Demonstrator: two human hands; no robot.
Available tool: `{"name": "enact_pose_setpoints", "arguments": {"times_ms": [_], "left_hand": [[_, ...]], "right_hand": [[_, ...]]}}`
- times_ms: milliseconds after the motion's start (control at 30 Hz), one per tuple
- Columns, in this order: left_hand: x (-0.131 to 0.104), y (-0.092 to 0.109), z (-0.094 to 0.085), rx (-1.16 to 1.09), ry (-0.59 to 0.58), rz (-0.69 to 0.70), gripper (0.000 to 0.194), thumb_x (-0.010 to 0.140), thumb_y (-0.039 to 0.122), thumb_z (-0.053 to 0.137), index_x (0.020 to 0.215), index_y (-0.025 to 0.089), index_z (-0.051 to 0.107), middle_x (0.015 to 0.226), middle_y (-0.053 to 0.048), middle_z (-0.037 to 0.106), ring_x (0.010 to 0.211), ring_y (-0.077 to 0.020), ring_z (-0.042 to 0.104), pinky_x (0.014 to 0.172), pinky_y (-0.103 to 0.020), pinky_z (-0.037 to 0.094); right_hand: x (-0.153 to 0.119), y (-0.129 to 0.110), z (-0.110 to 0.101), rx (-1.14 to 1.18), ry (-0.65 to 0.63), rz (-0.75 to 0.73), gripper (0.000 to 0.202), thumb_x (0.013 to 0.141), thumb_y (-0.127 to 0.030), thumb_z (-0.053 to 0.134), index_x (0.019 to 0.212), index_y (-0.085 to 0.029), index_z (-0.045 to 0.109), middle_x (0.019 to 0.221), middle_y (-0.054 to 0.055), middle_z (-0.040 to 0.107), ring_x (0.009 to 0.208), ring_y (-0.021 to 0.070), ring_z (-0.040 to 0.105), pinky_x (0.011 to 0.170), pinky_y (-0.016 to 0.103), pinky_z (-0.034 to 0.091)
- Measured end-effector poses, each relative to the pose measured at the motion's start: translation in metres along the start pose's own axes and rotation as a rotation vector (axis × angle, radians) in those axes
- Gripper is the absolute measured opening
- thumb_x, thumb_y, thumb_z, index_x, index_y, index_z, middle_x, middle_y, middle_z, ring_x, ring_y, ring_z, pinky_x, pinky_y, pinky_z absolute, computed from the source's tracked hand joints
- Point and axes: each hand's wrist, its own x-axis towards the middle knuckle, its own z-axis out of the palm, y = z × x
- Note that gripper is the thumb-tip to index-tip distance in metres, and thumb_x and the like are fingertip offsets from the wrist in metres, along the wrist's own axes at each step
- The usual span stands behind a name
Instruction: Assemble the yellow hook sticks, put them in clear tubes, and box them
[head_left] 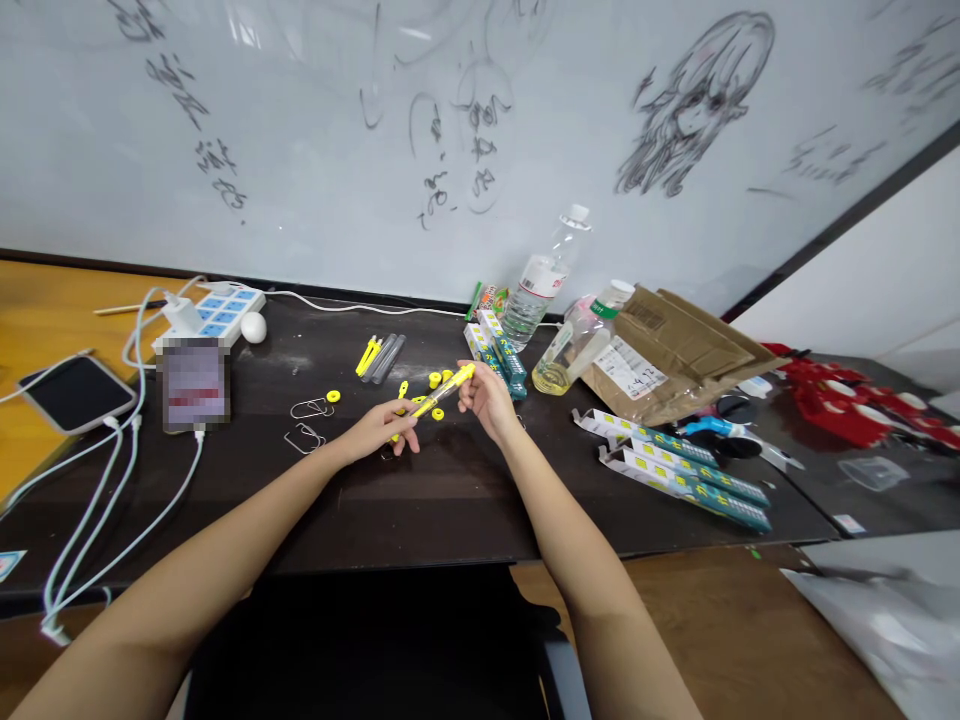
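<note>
Over the dark desk, a slim tube [442,391], part clear and part bright yellow, is held slantwise between my two hands. My left hand [381,430] has its fingers closed on the lower end. With thumb and fingertips, my right hand [489,398] pinches the yellow upper end. Beneath and behind the tube lie several small yellow pieces, among them a yellow ring [333,397] left of my hands. Bent metal wires [312,408] rest near that ring. Farther back are clear tubes [385,358] beside thin yellow sticks [368,354].
Long printed boxes [682,485] lie to the right, and more boxes [496,350] stand behind. A water bottle [536,290], a juice bottle [577,350], a brown parcel [660,345] and scissors [739,437] are nearby. Left are a power strip [225,312], phones and white cables [97,520].
</note>
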Motion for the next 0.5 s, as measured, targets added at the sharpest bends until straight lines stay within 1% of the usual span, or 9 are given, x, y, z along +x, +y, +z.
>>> {"name": "enact_pose_setpoints", "arguments": {"times_ms": [100,267,400,500], "left_hand": [[-0.002,0.007,0.003,-0.046,0.012,-0.033,0.039,0.083,0.044,0.056,0.106,0.012,0.052,0.069,-0.006,0.069,0.043,-0.0072,0.05,0.047,-0.021,0.035],[-0.005,0.012,0.006,-0.173,-0.008,-0.083,0.047,0.084,0.051,0.051,0.109,0.011,0.055,0.073,-0.007,0.068,0.047,-0.0095,0.054,0.048,-0.022,0.037],[-0.005,0.011,0.006,-0.202,-0.027,-0.119,0.049,0.079,0.051,0.06,0.108,0.012,0.055,0.073,-0.007,0.069,0.051,-0.0108,0.058,0.052,-0.023,0.043],[-0.004,0.008,0.005,-0.162,-0.042,-0.123,0.049,0.077,0.049,0.064,0.109,0.013,0.055,0.073,-0.006,0.07,0.053,-0.0112,0.06,0.054,-0.024,0.045]], "right_hand": [[0.0,-0.001,0.0,0.016,-0.011,0.0,0.025,0.082,-0.036,0.057,0.098,-0.017,0.06,0.053,-0.006,0.05,0.043,0.0075,0.042,0.041,0.021,0.043],[-0.001,-0.002,0.0,0.021,-0.023,0.005,0.026,0.081,-0.038,0.059,0.098,-0.018,0.06,0.053,-0.007,0.048,0.043,0.0073,0.041,0.042,0.02,0.042],[-0.002,-0.003,0.0,0.028,-0.026,0.012,0.027,0.08,-0.041,0.061,0.096,-0.018,0.06,0.053,-0.007,0.047,0.044,0.0073,0.041,0.042,0.021,0.041],[-0.002,-0.004,0.001,0.013,-0.002,0.012,0.029,0.077,-0.043,0.065,0.092,-0.019,0.059,0.053,-0.008,0.043,0.044,0.0068,0.039,0.042,0.02,0.04]]}}
